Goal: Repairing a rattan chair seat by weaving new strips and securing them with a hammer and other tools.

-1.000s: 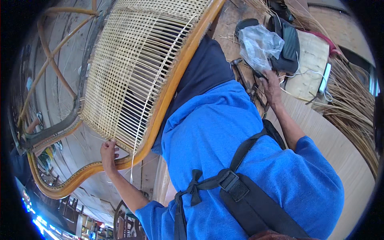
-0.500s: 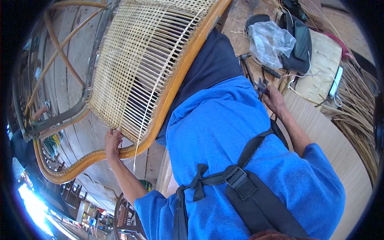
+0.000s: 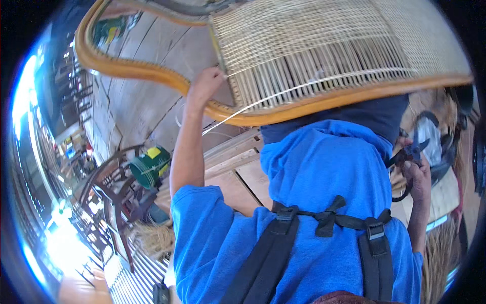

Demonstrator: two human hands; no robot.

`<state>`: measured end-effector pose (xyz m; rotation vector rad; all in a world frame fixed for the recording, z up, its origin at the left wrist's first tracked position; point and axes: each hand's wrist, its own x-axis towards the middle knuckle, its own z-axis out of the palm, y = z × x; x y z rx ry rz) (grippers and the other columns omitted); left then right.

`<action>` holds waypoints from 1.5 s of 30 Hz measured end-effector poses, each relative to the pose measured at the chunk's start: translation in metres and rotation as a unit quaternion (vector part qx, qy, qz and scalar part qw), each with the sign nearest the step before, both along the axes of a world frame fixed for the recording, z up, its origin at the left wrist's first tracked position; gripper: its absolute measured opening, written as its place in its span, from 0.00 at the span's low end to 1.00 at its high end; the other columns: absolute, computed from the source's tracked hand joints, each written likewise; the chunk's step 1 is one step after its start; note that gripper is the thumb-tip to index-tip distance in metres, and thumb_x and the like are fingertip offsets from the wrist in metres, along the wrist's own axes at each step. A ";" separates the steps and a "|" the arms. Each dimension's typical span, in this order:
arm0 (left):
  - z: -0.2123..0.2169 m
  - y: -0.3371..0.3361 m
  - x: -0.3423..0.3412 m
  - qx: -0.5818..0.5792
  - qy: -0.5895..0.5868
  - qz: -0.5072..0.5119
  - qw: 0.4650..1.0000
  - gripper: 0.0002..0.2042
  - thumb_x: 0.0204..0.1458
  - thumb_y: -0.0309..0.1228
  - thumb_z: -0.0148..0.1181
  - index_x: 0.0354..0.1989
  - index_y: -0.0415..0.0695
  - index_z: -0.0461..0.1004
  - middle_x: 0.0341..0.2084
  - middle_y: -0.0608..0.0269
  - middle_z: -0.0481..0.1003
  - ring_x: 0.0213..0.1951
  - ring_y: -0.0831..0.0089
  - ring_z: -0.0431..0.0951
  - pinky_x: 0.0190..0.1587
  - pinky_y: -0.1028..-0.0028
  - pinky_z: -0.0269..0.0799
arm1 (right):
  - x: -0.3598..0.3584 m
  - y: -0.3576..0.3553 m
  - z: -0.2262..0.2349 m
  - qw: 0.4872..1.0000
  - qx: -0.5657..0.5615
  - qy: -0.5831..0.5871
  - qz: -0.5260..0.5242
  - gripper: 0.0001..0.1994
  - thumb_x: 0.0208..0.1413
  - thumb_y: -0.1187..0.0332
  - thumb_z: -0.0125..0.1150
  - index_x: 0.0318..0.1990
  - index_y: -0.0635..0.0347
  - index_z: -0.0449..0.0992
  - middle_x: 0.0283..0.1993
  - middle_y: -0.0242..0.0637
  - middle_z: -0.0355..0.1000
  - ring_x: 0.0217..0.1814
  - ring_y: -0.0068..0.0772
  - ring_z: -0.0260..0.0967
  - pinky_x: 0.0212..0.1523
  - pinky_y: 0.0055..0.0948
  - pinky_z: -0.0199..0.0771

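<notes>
Across my lap lies a curved orange-brown wooden frame [image 3: 147,74] with a cane panel [image 3: 304,38] woven into it. My left hand [image 3: 207,85] is at the panel's left edge, its fingers pinched on what looks like a thin cane strand [image 3: 248,72]. Another pale strand [image 3: 230,117] runs loose over the frame's near rail, just right of that wrist. On my right side, my right hand [image 3: 416,171] grips a pair of dark shears [image 3: 414,150] with the blades spread. The shears are apart from the cane.
A green bucket [image 3: 148,169] with yellow patches stands at the left beside dark wooden chairs [image 3: 109,195]. Long cane bundles [image 3: 439,248] lie at the lower right. A clear plastic bag [image 3: 431,147] lies beyond my right hand. Plank flooring [image 3: 152,43] extends past the frame.
My view has swung left, so the frame now lies more across the picture. My right hand has raised the shears from beside the tools to near my waist. My left hand stays at the panel's edge.
</notes>
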<state>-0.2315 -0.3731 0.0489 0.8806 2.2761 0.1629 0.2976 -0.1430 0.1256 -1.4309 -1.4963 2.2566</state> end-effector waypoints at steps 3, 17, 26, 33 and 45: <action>0.004 0.007 0.014 0.030 0.025 -0.012 0.999 0.12 0.50 0.38 0.53 0.31 0.40 0.74 0.19 0.57 0.74 0.25 0.67 0.75 0.31 0.67 0.69 | -0.032 0.009 -0.011 0.984 0.055 -0.092 0.143 0.16 0.54 0.65 0.52 0.48 0.62 0.68 0.36 0.30 0.67 0.37 0.22 0.65 0.41 0.24 0.65; 0.028 0.021 0.034 -0.021 0.094 0.002 0.995 0.11 0.52 0.35 0.47 0.31 0.41 0.73 0.27 0.43 0.74 0.34 0.46 0.75 0.38 0.53 0.69 | -0.384 -0.061 -0.066 0.859 -0.141 -0.090 0.483 0.22 0.60 0.52 0.46 0.26 0.64 0.69 0.17 0.33 0.64 0.15 0.27 0.64 0.17 0.28 0.66; 0.026 0.017 0.029 -0.014 0.104 0.010 0.994 0.10 0.51 0.32 0.47 0.29 0.40 0.72 0.27 0.44 0.75 0.33 0.46 0.75 0.37 0.54 0.69 | -0.409 -0.077 -0.086 0.808 0.000 0.072 0.585 0.24 0.60 0.54 0.43 0.21 0.66 0.69 0.15 0.38 0.65 0.15 0.31 0.66 0.18 0.32 0.68; 0.026 0.020 0.032 -0.028 0.095 0.009 0.995 0.10 0.51 0.32 0.47 0.27 0.39 0.72 0.25 0.45 0.74 0.33 0.46 0.75 0.37 0.54 0.69 | -0.402 -0.079 -0.090 0.804 0.088 0.158 0.566 0.26 0.63 0.54 0.41 0.21 0.67 0.70 0.13 0.41 0.66 0.16 0.37 0.69 0.22 0.37 0.69; 0.013 0.009 0.068 0.094 0.173 0.115 0.974 0.11 0.52 0.31 0.54 0.41 0.40 0.72 0.37 0.49 0.75 0.41 0.57 0.75 0.43 0.64 0.68 | -0.135 0.041 -0.003 0.908 0.158 -0.236 0.309 0.24 0.58 0.49 0.46 0.43 0.66 0.69 0.34 0.54 0.71 0.38 0.52 0.69 0.39 0.40 0.66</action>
